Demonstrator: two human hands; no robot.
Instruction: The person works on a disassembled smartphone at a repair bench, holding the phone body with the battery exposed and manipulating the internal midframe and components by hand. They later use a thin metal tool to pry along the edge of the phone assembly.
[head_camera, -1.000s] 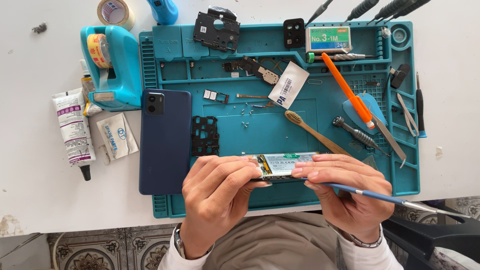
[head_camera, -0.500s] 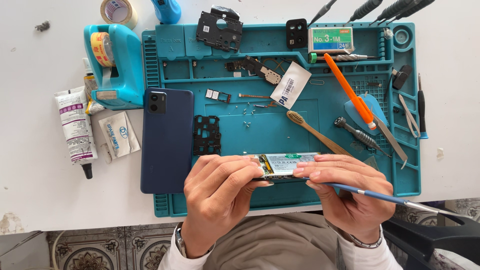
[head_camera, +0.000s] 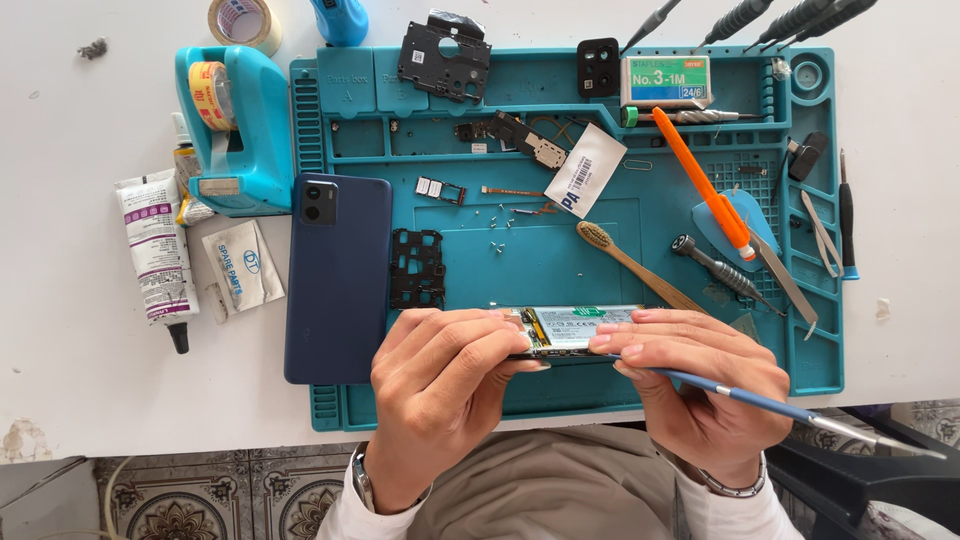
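Observation:
Both hands hold an opened phone body (head_camera: 575, 327) on edge over the near part of a teal work mat (head_camera: 560, 260). My left hand (head_camera: 440, 385) grips its left end with the fingertips curled over the top. Over at the right end, my right hand (head_camera: 700, 385) pinches the body and also carries a thin blue-handled tool (head_camera: 790, 408) that sticks out to the right. The inside of the phone, with a white battery label and a small circuit board, faces up between the two hands.
A dark blue phone back cover (head_camera: 338, 278) lies at the mat's left edge beside a black inner frame (head_camera: 417, 268). An orange-handled tool (head_camera: 702, 185), a bamboo toothbrush (head_camera: 635, 266), tweezers (head_camera: 822, 232), loose screws, a tape dispenser (head_camera: 232, 130) and a glue tube (head_camera: 152, 255) lie around.
The hands and the phone body stay in nearly the same spot; only a slight shift of the view is visible.

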